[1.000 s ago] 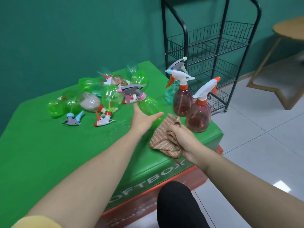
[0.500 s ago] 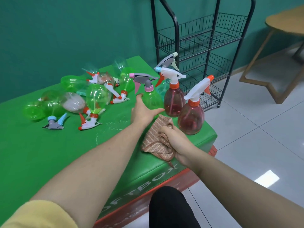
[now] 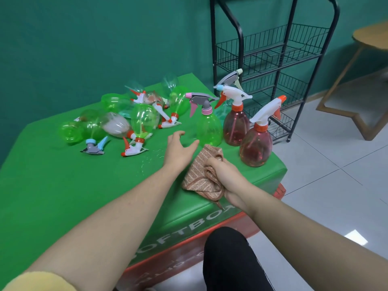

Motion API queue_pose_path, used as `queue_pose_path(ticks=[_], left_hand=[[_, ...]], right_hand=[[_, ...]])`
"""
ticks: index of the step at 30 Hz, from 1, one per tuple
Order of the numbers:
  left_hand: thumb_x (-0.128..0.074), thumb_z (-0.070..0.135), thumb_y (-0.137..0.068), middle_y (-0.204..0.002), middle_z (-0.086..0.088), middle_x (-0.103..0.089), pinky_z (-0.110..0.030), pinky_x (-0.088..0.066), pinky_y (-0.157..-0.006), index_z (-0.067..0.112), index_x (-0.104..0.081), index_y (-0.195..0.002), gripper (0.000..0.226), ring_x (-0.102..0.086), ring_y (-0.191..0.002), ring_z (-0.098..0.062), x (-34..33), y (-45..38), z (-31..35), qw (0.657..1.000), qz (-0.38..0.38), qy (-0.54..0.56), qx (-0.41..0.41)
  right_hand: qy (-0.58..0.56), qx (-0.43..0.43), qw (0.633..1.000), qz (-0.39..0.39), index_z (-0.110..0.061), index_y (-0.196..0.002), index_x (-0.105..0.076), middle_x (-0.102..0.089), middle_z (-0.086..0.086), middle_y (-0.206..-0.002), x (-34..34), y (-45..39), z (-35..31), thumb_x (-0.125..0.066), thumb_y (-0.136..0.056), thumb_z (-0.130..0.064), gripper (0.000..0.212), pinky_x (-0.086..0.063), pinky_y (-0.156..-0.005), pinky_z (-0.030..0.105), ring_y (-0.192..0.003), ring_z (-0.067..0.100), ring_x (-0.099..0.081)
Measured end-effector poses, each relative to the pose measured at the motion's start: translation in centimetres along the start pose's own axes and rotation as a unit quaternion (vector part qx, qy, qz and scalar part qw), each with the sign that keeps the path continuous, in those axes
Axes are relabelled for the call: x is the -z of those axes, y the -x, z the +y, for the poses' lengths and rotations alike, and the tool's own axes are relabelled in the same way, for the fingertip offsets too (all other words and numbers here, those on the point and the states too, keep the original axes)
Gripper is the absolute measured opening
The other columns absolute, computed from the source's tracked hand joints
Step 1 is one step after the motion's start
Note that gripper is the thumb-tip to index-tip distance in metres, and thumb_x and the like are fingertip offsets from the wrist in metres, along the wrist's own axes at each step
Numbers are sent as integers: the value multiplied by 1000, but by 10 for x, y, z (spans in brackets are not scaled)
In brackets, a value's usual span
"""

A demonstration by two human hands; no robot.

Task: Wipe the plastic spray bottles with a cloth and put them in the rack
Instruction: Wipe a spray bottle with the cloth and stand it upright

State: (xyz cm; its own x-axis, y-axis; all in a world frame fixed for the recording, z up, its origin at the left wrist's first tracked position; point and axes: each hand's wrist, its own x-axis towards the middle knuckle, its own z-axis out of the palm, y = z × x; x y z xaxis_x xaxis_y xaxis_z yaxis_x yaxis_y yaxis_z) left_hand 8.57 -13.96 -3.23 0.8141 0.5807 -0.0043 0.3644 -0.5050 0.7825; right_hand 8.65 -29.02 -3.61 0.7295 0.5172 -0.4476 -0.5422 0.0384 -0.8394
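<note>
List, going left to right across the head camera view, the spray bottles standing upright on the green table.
Green plastic spray bottle with grey trigger and pink collar → dark red plastic spray bottle with white trigger and blue nozzle tip → dark red plastic spray bottle with white trigger and orange nozzle tip. The teal bottle behind them overlaps, so it is left out.

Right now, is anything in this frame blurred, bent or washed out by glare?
Head view: sharp at the centre, where the right hand grips the cloth; wide-angle bending bows the rack posts; a bright glare patch lies on the floor tiles; the clear bottles at the back of the pile look soft.
</note>
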Motion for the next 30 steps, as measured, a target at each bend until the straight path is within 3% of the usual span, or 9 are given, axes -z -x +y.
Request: queue_pose_path(ticks=[4,7,11,15,17,19,21,25,30], left_hand=[[-61,27,-100,-149,-2,-43,-10,-44,-77,17,-50,-140,43,-53,-84,-2,31,13,-28,1000,4,-17,-1],[-60,23,-101,-146,1,-49,-6,-43,-73,15,-54,-137,37,-53,-84,0,56,15,-52,999,13,-33,6],[-60,20,-100,-135,1,-58,-20,-44,-78,15,-61,-130,30,-58,-94,-10,86,12,-82,999,36,-12,22],[-56,13,-101,-127,0,-60,-28,-44,-59,19,-59,-127,27,-56,-68,-12,110,-3,-111,998,49,-25,41],[-56,8,-100,-130,-2,-61,-36,-53,-81,22,-59,-128,32,-63,-94,-20,120,-15,-122,996,54,-68,23],[-62,15,-97,-138,0,-58,-44,-39,-109,26,-56,-135,39,-51,-127,-24,126,-29,-129,985,46,-167,-6],[-66,31,-95,-148,3,-49,-45,-25,-116,32,-49,-143,52,-37,-140,-22,129,-40,-133,962,14,-270,-41],[-64,42,-93,-151,3,-45,-47,-17,-119,39,-43,-147,58,-30,-143,-21,125,-58,-136,935,-33,-341,-90],[-61,37,-96,-125,3,-59,-48,-17,-116,39,-55,-135,40,-42,-129,-22,126,-59,-132,918,-51,-375,-119]], right_hand=[[-9,-14,1000,-25,-13,-103,-58,-68,-2,-61,-27,9,1,-57,-97,-12,6,-52,-48,22,-51,12,-65],[-10,-25,999,-37,-9,-112,-59,-74,4,-72,-49,5,6,-58,-96,-12,16,-58,-58,28,-60,18,-70],[-17,-30,998,-45,-9,-109,-60,-75,6,-75,-76,-8,12,-56,-97,-11,12,-60,-64,30,-63,20,-71],[-15,-42,998,-54,-7,-111,-59,-75,9,-78,-101,-27,15,-54,-100,-11,13,-59,-57,28,-65,21,-72],[-13,-47,997,-54,-6,-112,-58,-74,10,-80,-110,-38,15,-54,-100,-12,14,-60,-57,29,-66,23,-73],[-11,-51,997,-50,-7,-111,-57,-74,10,-81,-116,-50,12,-54,-100,-12,12,-61,-59,31,-68,24,-73],[-16,-54,997,-45,-7,-112,-57,-75,11,-82,-120,-60,10,-54,-101,-12,13,-61,-59,31,-68,24,-73],[-23,-55,998,-36,-5,-117,-56,-75,11,-82,-127,-75,8,-54,-100,-12,19,-60,-57,31,-66,24,-73],[-24,-53,998,-33,-5,-118,-56,-75,11,-80,-130,-80,9,-55,-99,-13,20,-63,-63,35,-66,25,-73]])
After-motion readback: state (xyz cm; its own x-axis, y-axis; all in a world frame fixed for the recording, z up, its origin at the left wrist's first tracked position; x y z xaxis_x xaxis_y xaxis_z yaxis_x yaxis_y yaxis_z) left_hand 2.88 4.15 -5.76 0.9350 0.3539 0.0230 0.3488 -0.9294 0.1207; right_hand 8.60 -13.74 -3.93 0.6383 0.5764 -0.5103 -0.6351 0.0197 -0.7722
